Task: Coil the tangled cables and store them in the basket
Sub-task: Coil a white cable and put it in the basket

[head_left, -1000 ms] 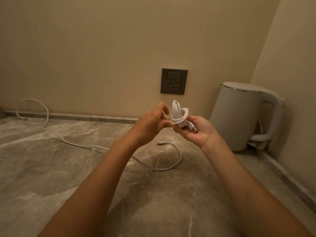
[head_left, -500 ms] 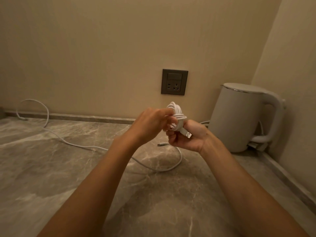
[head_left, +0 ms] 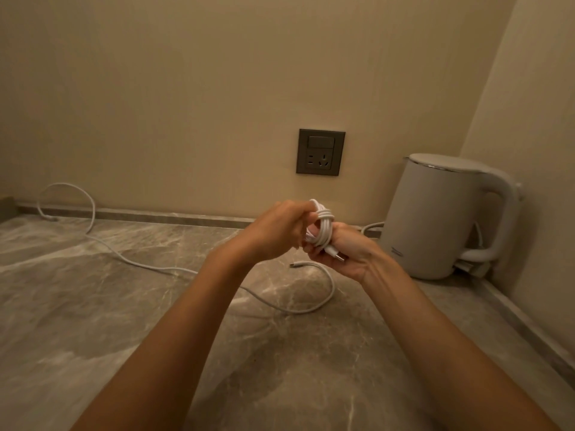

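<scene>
White loose cable (head_left: 174, 269) lies unwound on the grey marble tabletop (head_left: 93, 321), running from the wall at far left to a small plug end near centre. That's the second job, not yet coiled. Next, the left hand (head_left: 277, 231): forearm comes in from lower left, wrist is off the tabletop, back of hand faces the camera, fingers curled in. Its grip looks clenched on the upper turns of the small white coiled cable bundle (head_left: 322, 227), though the fingertips are hidden behind the knuckles. The bundle is in the air between both hands, below the dark grey wall socket (head_left: 320, 151) in frame, with several long loops cinched by cross-wraps near the top. Then the right hand (head_left: 345, 253): palm up, under and just right of the bundle, grip grasping its lower end, silver-tipped USB plug (head_left: 337, 256) sticking out across the palm. Step in hand, my read: finishing the cinch wrap. To do it well, right hand holds the loops flat and stacked while left pulls the last turn snug, not hard. Tuck the plug end through a loop so the coil can't spring open, and don't kink the cable at the plug neck. No basket in view, so the drop-off needs locating first. White electric kettle (head_left: 441, 216) sits in the right corner, apart from the hands; leave it alone.
</scene>
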The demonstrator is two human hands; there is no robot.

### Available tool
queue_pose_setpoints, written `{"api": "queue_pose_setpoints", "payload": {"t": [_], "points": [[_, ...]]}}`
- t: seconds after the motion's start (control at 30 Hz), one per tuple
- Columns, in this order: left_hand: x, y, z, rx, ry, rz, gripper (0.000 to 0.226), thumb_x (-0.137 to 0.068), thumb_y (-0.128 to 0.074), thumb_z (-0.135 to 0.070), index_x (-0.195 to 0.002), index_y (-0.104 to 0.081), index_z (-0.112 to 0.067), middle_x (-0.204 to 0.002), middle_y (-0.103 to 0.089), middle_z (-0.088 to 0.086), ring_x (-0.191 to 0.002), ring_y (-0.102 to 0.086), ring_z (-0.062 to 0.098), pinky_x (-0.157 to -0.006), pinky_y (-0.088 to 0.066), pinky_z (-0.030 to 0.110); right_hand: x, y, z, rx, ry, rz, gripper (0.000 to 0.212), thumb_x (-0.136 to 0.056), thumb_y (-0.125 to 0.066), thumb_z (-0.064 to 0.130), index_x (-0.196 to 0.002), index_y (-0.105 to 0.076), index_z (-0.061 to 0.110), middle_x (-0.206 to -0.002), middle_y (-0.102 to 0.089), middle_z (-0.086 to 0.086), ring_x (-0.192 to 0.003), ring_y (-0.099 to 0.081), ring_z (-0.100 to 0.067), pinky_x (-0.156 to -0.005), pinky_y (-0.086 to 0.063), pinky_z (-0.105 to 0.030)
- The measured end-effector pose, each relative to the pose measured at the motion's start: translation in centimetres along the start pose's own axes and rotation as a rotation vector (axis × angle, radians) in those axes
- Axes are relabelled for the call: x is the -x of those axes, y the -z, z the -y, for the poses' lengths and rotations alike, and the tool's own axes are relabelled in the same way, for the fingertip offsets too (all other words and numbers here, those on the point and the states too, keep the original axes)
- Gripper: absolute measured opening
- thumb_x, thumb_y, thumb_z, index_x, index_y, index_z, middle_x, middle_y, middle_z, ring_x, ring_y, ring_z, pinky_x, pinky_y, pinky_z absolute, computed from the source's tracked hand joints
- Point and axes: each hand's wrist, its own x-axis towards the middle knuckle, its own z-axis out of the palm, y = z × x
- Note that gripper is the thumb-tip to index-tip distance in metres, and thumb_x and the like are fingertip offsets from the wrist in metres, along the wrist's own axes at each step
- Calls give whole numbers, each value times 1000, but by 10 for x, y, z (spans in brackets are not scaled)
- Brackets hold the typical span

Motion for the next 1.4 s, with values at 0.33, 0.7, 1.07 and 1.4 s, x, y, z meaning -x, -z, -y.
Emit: {"api": "queue_pose_setpoints", "payload": {"t": [0.33, 0.7, 1.07, 1.4], "points": [[-1, 0, 5, 97, 75, -2, 21, -100, -33, -19, -87, -50, -17, -67, -45, -6, -56, -42, 8, -50, -40, 21, 1, 8, -1, -72, -27, 87, 29, -90, -32, 11, -85, -59, 4, -73, -56, -11, -64, -50, -16, -55, -42, -24], [-1, 1, -5, 203, 116, 0, 20, -98, -40, -14, -88, -56, -10, -58, -44, -5, -37, -44, -4, -39, -29, 6, -2, 3, -8, -96, 71, 114, 35, -83, -49, 45, -81, -62, 13, -68, -57, -5, -59, -55, -13, -54, -42, -25], [3, 11, 7, 320, 256, 16, 4, -94, -50, -15, -91, -47, -16, -75, -67, 4, -65, -65, 13, -52, -48, 20, -8, 6, -9, -129, 72, 25, 44, -97, -34, 45, -76, -57, 14, -61, -53, -3, -51, -45, -10, -45, -33, -19], [0, -4, 6, -98, 91, -177, 7, -79, -70, -16, -83, -66, -11, -70, -55, -7, -65, -52, 7, -64, -48, 28, -16, 1, -18, -254, 94, 5, 40, -94, -36, 42, -72, -55, 15, -57, -49, 0, -48, -45, -8, -46, -28, -19]]}}
